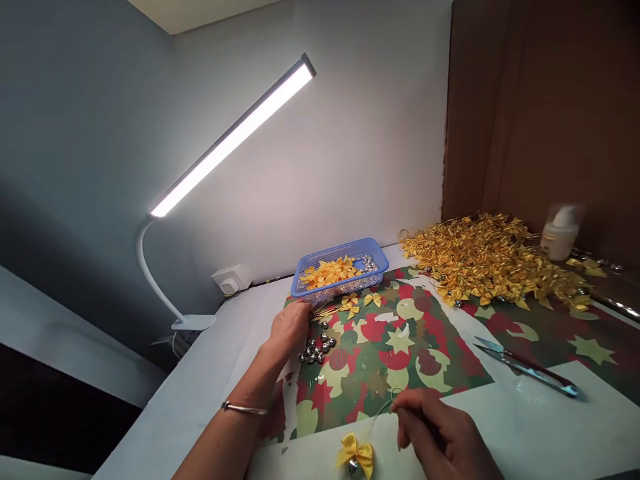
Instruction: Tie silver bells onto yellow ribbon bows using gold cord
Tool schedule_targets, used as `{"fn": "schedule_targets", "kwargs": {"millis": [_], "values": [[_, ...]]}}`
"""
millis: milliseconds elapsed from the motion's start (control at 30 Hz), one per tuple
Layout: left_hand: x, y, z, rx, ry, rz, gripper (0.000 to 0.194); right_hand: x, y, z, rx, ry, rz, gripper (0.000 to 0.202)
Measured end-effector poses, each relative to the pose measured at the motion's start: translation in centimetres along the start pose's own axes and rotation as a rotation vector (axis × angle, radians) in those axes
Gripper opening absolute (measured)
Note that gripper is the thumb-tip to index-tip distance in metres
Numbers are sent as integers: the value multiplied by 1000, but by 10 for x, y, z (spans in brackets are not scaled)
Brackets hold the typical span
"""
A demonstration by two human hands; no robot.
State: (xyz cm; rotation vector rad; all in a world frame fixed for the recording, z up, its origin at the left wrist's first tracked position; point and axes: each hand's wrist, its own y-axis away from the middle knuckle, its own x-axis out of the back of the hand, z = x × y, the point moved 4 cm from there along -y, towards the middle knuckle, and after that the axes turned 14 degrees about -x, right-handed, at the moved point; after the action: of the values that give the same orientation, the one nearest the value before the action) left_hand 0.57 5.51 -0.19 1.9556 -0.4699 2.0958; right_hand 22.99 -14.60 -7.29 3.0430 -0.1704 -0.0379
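My right hand (440, 427) pinches a thin looped cord (384, 405) between thumb and forefinger. The cord runs down to a yellow ribbon bow with a silver bell (354, 467), which lies at the near edge of the table. My left hand (293, 327) reaches out to the near left corner of the blue basket, its fingers curled at the ends of several gold cords (326, 311). Its fingertips are partly hidden, so what they hold does not show. Loose silver bells (317, 350) lie just right of that hand, and loose yellow bows (351, 308) lie beyond the bells.
A blue basket (340, 288) holds yellow bows and silver bells. At the back right is a large heap of yellow bows (490, 260), beside a white pump bottle (559, 233). Scissors (530, 367) lie on the right. A lit lamp (233, 140) hangs over the left side.
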Motion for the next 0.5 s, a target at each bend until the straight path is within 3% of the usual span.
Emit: {"fn": "schedule_targets", "kwargs": {"millis": [233, 500], "values": [[5, 9, 7, -2, -76, -31, 27, 0, 0, -3, 55, 52, 15, 43], [16, 17, -7, 52, 2, 36, 27, 0, -1, -1, 53, 41, 5, 39]]}}
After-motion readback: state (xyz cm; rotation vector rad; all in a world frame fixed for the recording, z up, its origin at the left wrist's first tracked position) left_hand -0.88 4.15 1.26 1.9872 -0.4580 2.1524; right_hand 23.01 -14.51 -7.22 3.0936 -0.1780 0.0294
